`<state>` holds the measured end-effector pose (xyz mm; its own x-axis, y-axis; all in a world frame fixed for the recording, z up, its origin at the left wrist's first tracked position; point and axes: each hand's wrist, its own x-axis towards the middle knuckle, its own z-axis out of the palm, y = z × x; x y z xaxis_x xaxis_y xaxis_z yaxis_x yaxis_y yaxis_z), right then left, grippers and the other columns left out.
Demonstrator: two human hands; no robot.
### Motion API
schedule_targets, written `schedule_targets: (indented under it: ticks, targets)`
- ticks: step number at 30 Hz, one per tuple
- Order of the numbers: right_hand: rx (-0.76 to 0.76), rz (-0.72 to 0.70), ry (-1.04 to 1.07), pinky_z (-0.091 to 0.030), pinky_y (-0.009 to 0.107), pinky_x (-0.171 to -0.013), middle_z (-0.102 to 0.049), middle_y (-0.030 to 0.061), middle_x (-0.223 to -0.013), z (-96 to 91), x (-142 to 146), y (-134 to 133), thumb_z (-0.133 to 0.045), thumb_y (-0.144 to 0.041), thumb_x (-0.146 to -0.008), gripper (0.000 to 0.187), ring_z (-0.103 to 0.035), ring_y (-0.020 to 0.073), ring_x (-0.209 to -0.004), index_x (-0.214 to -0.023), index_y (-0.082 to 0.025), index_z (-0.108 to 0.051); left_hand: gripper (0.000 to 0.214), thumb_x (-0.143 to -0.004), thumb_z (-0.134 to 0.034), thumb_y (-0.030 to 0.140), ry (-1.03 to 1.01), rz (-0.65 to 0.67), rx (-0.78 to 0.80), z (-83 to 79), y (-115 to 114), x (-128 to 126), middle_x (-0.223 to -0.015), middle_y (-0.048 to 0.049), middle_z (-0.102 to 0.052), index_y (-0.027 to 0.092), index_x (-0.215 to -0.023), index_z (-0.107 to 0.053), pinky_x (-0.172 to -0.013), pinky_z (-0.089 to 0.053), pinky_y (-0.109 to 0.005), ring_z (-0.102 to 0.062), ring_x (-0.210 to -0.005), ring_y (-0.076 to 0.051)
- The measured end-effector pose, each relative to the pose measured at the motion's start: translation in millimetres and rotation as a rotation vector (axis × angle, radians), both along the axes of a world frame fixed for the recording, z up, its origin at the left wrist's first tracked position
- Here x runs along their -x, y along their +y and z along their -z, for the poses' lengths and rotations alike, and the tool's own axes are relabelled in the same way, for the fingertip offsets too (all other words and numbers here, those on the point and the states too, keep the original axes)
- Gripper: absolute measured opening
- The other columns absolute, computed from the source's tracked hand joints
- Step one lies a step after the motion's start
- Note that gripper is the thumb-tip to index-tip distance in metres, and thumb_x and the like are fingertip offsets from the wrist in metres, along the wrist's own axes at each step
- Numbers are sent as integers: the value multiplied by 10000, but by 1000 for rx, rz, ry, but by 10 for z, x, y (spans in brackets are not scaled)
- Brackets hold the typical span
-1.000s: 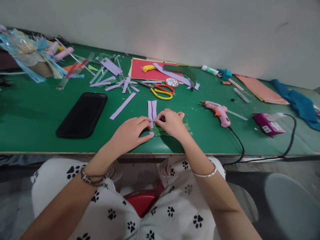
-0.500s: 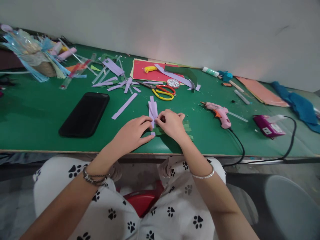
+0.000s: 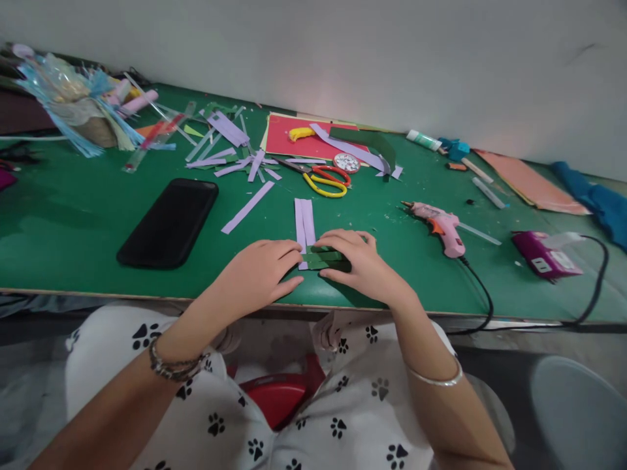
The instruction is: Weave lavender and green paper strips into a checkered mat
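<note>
Two lilac paper strips (image 3: 304, 219) lie upright side by side near the table's front edge. Dark green paper strips (image 3: 321, 260) cross their lower end. My left hand (image 3: 262, 271) rests at the left side of this crossing, fingertips on the paper and thumb apart. From the right, my right hand (image 3: 355, 261) holds the green strips between its fingers and thumb; their right ends are hidden under the palm.
Scissors (image 3: 326, 186), a red sheet (image 3: 281, 137) and lilac scraps (image 3: 228, 128) lie behind. A black phone (image 3: 169, 222) is at left. The pink glue gun (image 3: 443, 228) and its cord, plus a purple box (image 3: 546, 254), are at right.
My right hand has let go of the lilac strip and moved down to the green strips. The lilac strips now lie flat and straight. My left hand has barely moved.
</note>
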<state>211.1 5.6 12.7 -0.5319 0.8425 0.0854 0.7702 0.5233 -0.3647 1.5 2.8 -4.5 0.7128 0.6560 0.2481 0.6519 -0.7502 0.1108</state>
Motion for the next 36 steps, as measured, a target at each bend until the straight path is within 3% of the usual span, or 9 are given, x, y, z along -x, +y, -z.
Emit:
schedule_targets:
  ticks: [13, 25, 36]
  targets:
    - [-12, 44, -18, -160, 410, -1000, -590, 19, -1104, 19, 37, 20, -524, -321, -835, 121, -515, 185, -1067, -925, -250, -563, 356, -865, -448, 349, -47, 53, 86, 46, 26, 141, -1219, -114, -585, 159, -1132, -585, -922, -448, -393, -566, -1071, -243]
    - [-63, 58, -50, -178, 424, -997, -602, 17, -1090, 49, 1, 29, -518, -274, -835, 135, -544, 181, -1042, -960, -261, -568, 340, -851, -443, 337, -111, 37, 163, 81, 27, 138, -1165, -104, -601, 172, -1112, -586, -908, -448, -398, -557, -1051, -248]
    - [-159, 129, -62, -130, 444, -999, -625, 4, -1005, 32, 112, 38, -454, -229, -863, 169, -571, 176, -985, -899, -268, -614, 225, -875, -447, 328, -146, -159, 123, 28, 19, -82, -901, -55, -635, 173, -910, -607, -676, -459, -302, -585, -819, -201]
